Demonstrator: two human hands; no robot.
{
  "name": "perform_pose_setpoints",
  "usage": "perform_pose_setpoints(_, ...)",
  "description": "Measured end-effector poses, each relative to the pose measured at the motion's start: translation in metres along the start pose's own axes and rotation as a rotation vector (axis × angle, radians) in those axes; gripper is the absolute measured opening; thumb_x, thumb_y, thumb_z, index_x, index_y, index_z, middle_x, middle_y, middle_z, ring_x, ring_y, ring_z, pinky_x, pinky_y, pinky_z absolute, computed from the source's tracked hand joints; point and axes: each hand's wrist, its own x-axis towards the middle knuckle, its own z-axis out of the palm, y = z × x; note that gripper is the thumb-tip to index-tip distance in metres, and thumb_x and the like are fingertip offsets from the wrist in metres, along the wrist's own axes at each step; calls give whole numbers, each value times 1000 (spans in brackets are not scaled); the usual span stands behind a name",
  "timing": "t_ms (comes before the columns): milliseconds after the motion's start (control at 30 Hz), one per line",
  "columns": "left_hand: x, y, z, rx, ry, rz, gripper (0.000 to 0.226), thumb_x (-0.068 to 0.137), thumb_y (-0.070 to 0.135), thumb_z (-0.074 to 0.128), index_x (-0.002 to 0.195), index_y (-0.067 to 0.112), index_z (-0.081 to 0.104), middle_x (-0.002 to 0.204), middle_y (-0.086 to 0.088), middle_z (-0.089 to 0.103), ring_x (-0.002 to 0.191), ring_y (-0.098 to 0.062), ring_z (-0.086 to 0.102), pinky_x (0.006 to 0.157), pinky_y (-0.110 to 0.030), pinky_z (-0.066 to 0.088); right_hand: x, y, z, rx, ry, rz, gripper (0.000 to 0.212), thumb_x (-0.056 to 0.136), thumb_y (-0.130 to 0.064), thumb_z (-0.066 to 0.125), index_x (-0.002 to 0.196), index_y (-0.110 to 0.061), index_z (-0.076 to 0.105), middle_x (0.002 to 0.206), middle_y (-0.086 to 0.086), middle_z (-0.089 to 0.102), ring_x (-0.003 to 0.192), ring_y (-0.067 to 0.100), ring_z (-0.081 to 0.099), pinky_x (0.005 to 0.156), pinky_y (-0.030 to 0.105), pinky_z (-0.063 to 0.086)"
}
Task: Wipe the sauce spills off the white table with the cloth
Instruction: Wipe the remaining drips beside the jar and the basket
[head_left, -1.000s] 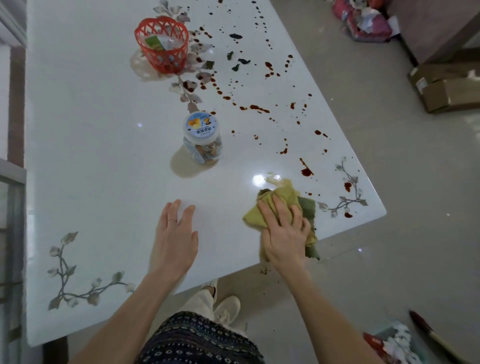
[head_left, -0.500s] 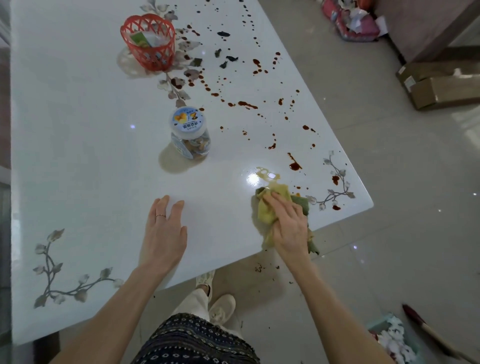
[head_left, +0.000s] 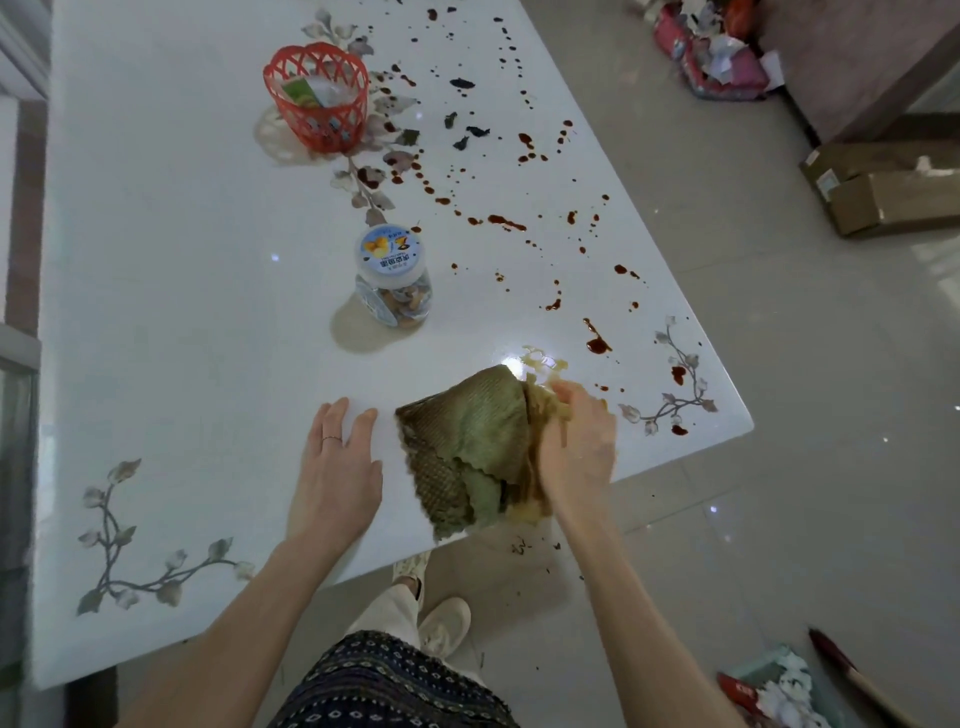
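A green and yellow cloth (head_left: 467, 447) lies spread near the front edge of the white table (head_left: 171, 322). My right hand (head_left: 576, 447) grips its right side, fingers curled into the fabric. My left hand (head_left: 335, 467) rests flat on the table just left of the cloth, fingers straight. Dark red sauce spills (head_left: 506, 222) dot the table's right half from the far end down to the near right corner, with a larger drop (head_left: 597, 344) beyond my right hand. A pale smear (head_left: 543, 358) sits just past the cloth.
A capped clear jar (head_left: 393, 278) stands mid-table. A red plastic basket (head_left: 318, 98) stands farther back. Dark scraps (head_left: 462, 83) lie among the spots. On the floor are cardboard boxes (head_left: 883, 192), a litter pile (head_left: 711, 57) and a broom handle (head_left: 857, 680).
The cloth has unfolded and spread to the left, toward my left hand. My right hand has shifted from pressing on top of it to gripping its right side. My left hand stays put.
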Motion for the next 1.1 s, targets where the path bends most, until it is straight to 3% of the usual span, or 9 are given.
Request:
perform_pose_setpoints(67, -1, 1, 0, -10, 3, -7, 58, 87, 13, 55, 140, 12, 32, 150, -19, 18, 140, -34, 10, 114, -44, 22, -20, -14, 28, -121, -115, -184, 38, 95, -27, 46, 132, -22, 54, 129, 2, 55, 122, 18, 42, 106, 48, 37)
perform_pose_setpoints(133, -1, 0, 0, -13, 1, -9, 58, 88, 15, 54, 141, 14, 30, 151, -18, 15, 141, -32, 8, 114, -43, 22, -31, -17, 54, -370, -331, -240, 56, 94, -53, 26, 146, -35, 36, 154, 5, 33, 143, 30, 21, 113, 61, 19)
perform_pose_setpoints(233, 0, -2, -1, -21, -18, 0, 59, 90, 18, 51, 143, 16, 26, 153, -15, 11, 141, -30, 4, 114, -41, 21, -21, 3, 73, -632, -393, -301, 65, 93, -64, 15, 154, -40, 20, 164, 3, 15, 149, 40, 6, 111, 71, 7)
perform_pose_setpoints(367, -1, -3, -1, -28, -27, -10, 59, 90, 19, 50, 143, 18, 25, 153, -12, 10, 142, -28, 2, 113, -42, 25, -24, 10, 75, -655, -309, -316, 62, 97, -60, 25, 154, -37, 26, 162, 4, 24, 148, 40, 17, 111, 70, 19)
perform_pose_setpoints(533, 0, -3, -3, -30, -33, -9, 58, 91, 20, 49, 144, 18, 24, 154, -12, 8, 142, -27, 1, 115, -41, 22, -26, 40, 50, -631, -360, -559, 58, 97, -59, 34, 151, -40, 31, 161, -2, 27, 148, 32, 22, 111, 64, 26)
perform_pose_setpoints(667, 0, -2, -3, -35, -39, -16, 58, 91, 19, 49, 144, 18, 24, 154, -12, 7, 142, -26, 0, 115, -41, 21, -8, 31, 57, -609, -275, -415, 56, 98, -57, 33, 151, -39, 33, 159, -4, 29, 147, 30, 22, 114, 60, 24)
perform_pose_setpoints(833, 0, -1, -3, -30, -38, -14, 58, 91, 19, 50, 144, 17, 25, 154, -13, 9, 142, -27, 1, 114, -43, 23, -16, 53, 38, -562, -393, -613, 51, 101, -52, 33, 149, -38, 37, 157, -5, 33, 148, 27, 24, 113, 59, 29)
perform_pose_setpoints(967, -1, -2, -2, -27, -37, -14, 58, 91, 18, 50, 144, 16, 26, 153, -14, 9, 142, -29, 1, 113, -45, 25, -10, 49, 27, -280, -420, -534, 49, 100, -44, 40, 148, -31, 42, 158, -4, 32, 149, 21, 21, 113, 60, 28)
perform_pose_setpoints(1100, -1, 0, -3, -22, -36, -15, 59, 90, 16, 51, 143, 15, 26, 153, -15, 11, 142, -29, 2, 114, -45, 24, -25, 45, 21, -92, -237, -398, 56, 86, -27, 60, 142, -29, 50, 158, -5, 31, 147, 15, 25, 114, 62, 24)
